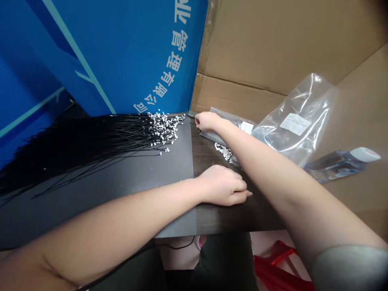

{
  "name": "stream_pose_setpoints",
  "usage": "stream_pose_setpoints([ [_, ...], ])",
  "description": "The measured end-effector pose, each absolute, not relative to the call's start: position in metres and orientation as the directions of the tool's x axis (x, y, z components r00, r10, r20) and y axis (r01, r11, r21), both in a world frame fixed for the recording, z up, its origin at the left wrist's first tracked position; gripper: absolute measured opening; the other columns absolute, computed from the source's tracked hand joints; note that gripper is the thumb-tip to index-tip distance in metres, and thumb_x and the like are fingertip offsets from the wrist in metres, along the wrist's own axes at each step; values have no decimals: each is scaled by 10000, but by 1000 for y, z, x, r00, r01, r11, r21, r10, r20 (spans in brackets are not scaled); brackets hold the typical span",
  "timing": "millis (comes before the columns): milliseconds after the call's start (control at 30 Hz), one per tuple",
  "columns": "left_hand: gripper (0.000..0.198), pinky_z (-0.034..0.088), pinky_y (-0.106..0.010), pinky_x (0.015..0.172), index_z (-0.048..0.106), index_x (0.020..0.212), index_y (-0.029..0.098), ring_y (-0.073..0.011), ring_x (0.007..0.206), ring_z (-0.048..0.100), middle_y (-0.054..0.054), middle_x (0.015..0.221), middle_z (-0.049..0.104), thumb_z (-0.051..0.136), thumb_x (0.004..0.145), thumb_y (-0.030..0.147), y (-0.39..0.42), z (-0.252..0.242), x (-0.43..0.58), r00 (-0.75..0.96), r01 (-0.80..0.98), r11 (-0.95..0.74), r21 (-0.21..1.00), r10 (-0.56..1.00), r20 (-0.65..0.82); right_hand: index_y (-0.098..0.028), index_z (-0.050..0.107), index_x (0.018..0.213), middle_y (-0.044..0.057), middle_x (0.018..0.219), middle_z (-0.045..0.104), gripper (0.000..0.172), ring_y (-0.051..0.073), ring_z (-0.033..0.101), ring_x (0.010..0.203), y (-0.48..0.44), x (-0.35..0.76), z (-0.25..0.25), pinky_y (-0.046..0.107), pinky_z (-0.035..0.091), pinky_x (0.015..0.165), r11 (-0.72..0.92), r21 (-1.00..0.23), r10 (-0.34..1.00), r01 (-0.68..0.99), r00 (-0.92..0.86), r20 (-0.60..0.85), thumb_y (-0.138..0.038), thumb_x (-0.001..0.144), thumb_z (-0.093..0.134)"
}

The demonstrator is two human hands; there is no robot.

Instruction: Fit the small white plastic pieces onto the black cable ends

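My left hand point(224, 186) rests low over the dark wooden table, fingers curled closed. A small pale tip shows at its fingertips; whether it is a nail or a held piece, I cannot tell. Farther back, my right hand point(207, 121) is closed in a pinch beside a flat clear plastic bag point(232, 118); what sits between its fingers is too small to make out. Between the two hands lies a scatter of small white plastic pieces point(223, 151), partly hidden by my right forearm. To the left spreads a big bundle of thin black wires point(100, 133) with white ends point(163, 125).
A larger clear plastic bag point(298, 121) with a white label leans against the cardboard wall point(242, 44). Near it a clear bottle point(338, 165) with a white cap lies tilted. A blue printed panel point(127, 52) stands behind the wires. Below the table is a red stool point(279, 262).
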State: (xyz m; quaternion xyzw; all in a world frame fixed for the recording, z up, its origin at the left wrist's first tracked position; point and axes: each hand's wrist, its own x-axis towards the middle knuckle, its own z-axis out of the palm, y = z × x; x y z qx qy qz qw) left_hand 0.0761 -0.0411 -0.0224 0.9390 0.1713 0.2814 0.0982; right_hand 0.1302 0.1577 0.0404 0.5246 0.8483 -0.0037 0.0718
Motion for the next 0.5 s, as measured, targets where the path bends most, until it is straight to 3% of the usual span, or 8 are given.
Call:
stream_pose_setpoints([
  [267,486,385,-349,582,676,661,218,-180,715,703,-53,736,739,543,1055,469,-42,-22,76,783,272,-921,277,380,493,-146,731,1121,216,1285,721,265,362,684,1137,150,129,37,445,519,964,442,14,897,897,-441,-34,-131,878,626],
  [333,487,391,-339,585,671,656,219,-179,722,701,-54,741,740,543,1054,468,-42,-21,75,783,274,-918,287,387,488,-133,703,1012,197,1176,741,168,314,687,1046,142,125,51,416,514,928,441,-130,897,888,-429,108,-98,882,602],
  [433,472,409,-327,608,672,666,219,-179,740,700,-52,756,743,541,1054,454,-42,-18,73,782,286,-905,315,410,470,-145,580,841,91,966,713,92,181,633,923,126,125,101,320,464,837,488,-479,862,730,-318,394,-71,893,565],
  [500,470,419,-323,629,666,668,216,-179,752,699,-48,758,737,541,1055,450,-42,-16,71,777,290,-895,340,427,463,-191,467,812,-17,961,644,154,90,568,964,116,136,149,239,401,790,536,-543,821,646,-250,513,-108,940,484],
])
